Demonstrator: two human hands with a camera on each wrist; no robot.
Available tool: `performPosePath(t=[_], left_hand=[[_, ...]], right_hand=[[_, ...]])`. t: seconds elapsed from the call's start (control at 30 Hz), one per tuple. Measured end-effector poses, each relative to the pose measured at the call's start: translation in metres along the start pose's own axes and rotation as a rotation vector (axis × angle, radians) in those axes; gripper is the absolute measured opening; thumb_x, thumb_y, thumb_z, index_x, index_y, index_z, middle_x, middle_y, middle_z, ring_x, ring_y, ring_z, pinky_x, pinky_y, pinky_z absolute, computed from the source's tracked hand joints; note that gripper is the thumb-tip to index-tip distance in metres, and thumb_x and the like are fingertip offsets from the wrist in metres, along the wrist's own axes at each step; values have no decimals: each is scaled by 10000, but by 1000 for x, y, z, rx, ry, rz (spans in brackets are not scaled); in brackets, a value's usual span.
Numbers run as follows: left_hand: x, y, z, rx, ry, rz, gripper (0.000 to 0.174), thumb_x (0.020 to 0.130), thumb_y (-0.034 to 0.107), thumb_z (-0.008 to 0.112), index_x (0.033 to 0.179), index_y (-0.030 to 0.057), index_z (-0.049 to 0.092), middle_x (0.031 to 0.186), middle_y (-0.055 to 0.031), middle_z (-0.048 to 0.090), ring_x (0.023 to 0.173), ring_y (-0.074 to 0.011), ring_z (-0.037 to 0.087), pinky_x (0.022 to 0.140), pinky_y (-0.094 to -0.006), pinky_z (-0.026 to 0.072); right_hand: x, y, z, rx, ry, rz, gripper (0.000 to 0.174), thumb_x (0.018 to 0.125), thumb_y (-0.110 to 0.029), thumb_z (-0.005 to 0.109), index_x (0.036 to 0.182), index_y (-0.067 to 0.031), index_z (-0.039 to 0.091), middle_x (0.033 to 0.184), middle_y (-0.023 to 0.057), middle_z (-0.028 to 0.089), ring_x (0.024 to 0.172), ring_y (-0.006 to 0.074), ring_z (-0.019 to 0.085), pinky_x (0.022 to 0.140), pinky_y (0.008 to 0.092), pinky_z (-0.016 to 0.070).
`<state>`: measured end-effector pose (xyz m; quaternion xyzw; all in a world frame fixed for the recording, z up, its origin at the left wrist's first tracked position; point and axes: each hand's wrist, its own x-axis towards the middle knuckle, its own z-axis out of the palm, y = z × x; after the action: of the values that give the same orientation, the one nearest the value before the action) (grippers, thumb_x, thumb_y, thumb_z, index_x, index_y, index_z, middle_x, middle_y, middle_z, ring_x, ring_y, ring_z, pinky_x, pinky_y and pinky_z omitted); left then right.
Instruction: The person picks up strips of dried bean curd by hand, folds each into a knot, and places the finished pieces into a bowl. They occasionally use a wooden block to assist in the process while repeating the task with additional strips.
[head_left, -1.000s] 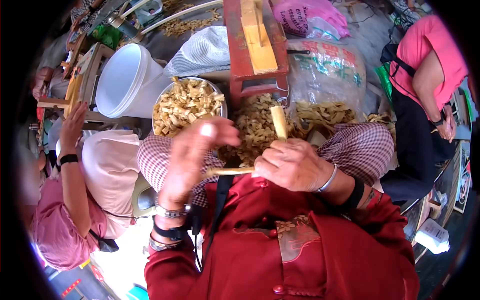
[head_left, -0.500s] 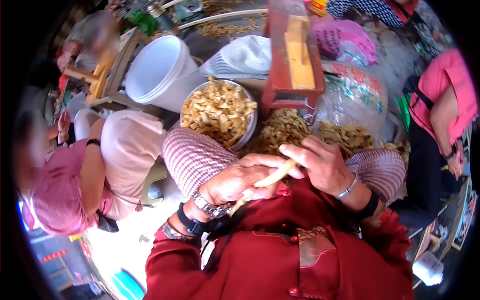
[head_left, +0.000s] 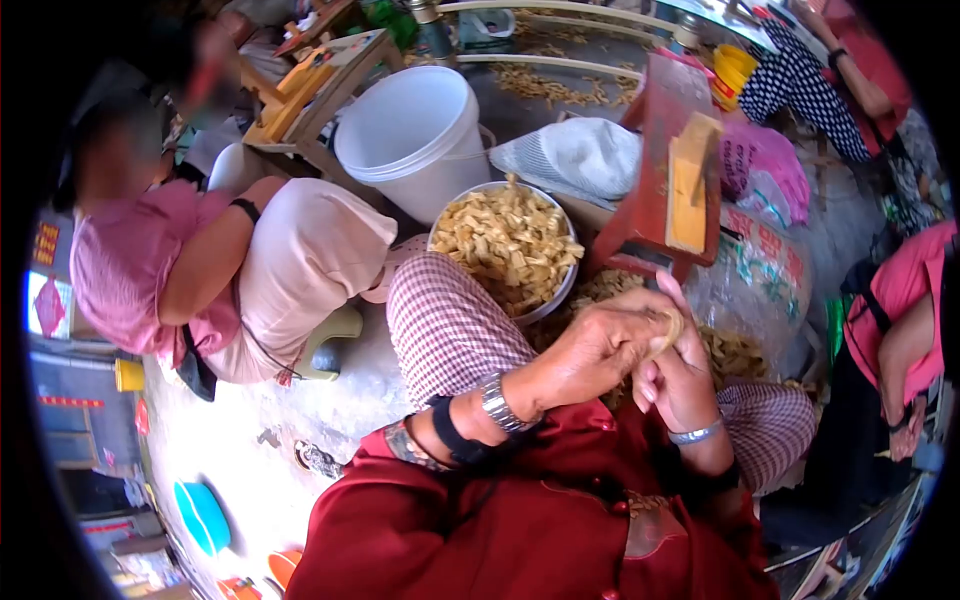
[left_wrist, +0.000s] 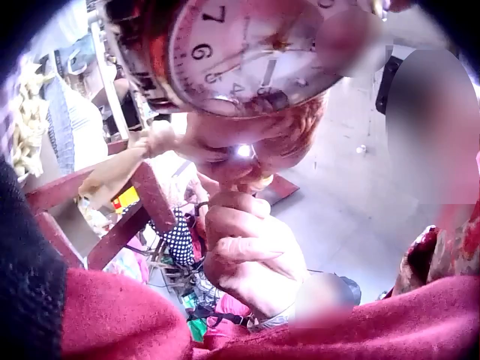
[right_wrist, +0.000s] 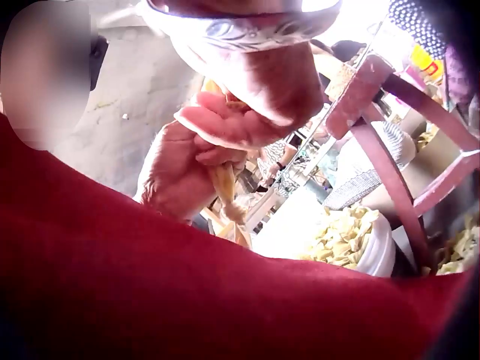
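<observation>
In the head view, a pale yellow strip (head_left: pixel 665 335) bends in a small loop where the two hands meet above the lap. My left hand (head_left: pixel 595 350) pinches it, with the watch side of the wrist facing up. Against it, my right hand (head_left: pixel 685 380) grips the strip, one finger pointing up and the others bent. Below the left hand in the right wrist view, a knotted-looking length of strip (right_wrist: pixel 226 187) hangs down. The left wrist view shows the right hand (left_wrist: pixel 251 255) with curled fingers touching the left hand (left_wrist: pixel 259 142).
A tub of folded yellow pieces (head_left: pixel 505 240) stands beyond the left knee, near a white bucket (head_left: pixel 410 135). Ahead is a red wooden bench (head_left: pixel 650 190) with a wooden block on it. More pieces lie under it, beside a clear bag (head_left: pixel 755 265). People sit on both sides.
The hands have come together from apart, and the strip between them is now bent into a loop. The head view has swung, so the surroundings sit further right.
</observation>
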<state>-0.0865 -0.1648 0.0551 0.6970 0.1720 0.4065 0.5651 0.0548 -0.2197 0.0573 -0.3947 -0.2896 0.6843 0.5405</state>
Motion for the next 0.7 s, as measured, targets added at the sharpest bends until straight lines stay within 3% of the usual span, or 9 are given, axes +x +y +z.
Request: performPosePath(t=[0.07, 0.17, 0.27, 0.4, 0.47, 0.53, 0.6, 0.7], left_hand=[[-4, 4, 2, -174, -31, -206, 174, 905, 7, 498, 1038, -53, 593, 972, -82, 581, 642, -95, 584, 576, -235, 518], [-1, 4, 8, -481, 157, -433, 88, 902, 37, 532, 921, -29, 588, 761, -33, 586, 581, -66, 569, 486, -194, 466], [2, -6, 8, -625, 311, -447, 67, 894, 45, 561, 840, 14, 535, 653, -13, 561, 511, -49, 526, 427, -177, 414], [11, -21, 18, -762, 501, -364, 147, 886, 60, 587, 815, 51, 459, 623, -23, 536, 424, -41, 418, 377, -170, 338], [13, -13, 17, -865, 556, -411, 138, 900, 96, 577, 831, 50, 468, 642, -10, 529, 427, -36, 406, 375, -166, 327], [12, -16, 17, -827, 507, -464, 141, 911, 128, 568, 836, 53, 474, 652, 0, 524, 436, -29, 402, 378, -164, 327], [11, -19, 15, -741, 475, -513, 154, 919, 157, 560, 835, 57, 480, 656, 11, 517, 447, -23, 399, 380, -162, 327], [11, -22, 14, -566, 512, -505, 203, 924, 207, 558, 800, 65, 482, 648, 29, 497, 472, -15, 399, 389, -159, 332]], right_hand=[[-1, 7, -7, -17, -34, 57, 466, 916, -75, 466, 1353, -134, 314, 611, 6, 460, 422, 76, 441, 356, 216, 400], [-1, 17, -12, -122, 82, 35, 271, 928, -96, 469, 1191, -91, 403, 659, 38, 508, 463, 89, 482, 387, 225, 442], [4, 20, -5, -277, 220, -161, 118, 909, -60, 514, 996, 2, 464, 715, 97, 582, 524, 100, 534, 435, 213, 477], [5, 25, 12, -572, 404, -467, 53, 868, 1, 566, 881, 12, 515, 700, 79, 592, 575, 95, 560, 460, 195, 463], [4, 31, 13, -728, 455, -623, 48, 855, 5, 583, 868, 4, 537, 693, 67, 593, 580, 91, 559, 474, 208, 456], [4, 35, 1, -978, 395, -815, 113, 825, 9, 613, 926, -5, 563, 717, 87, 589, 586, 152, 579, 542, 268, 459], [-1, 36, 5, -928, 306, -760, 127, 833, 2, 595, 957, -5, 569, 763, 104, 591, 626, 200, 594, 578, 294, 465], [0, 29, 1, -1203, 188, -894, 207, 822, 6, 577, 1029, -3, 574, 814, 116, 602, 692, 253, 606, 636, 335, 482]])
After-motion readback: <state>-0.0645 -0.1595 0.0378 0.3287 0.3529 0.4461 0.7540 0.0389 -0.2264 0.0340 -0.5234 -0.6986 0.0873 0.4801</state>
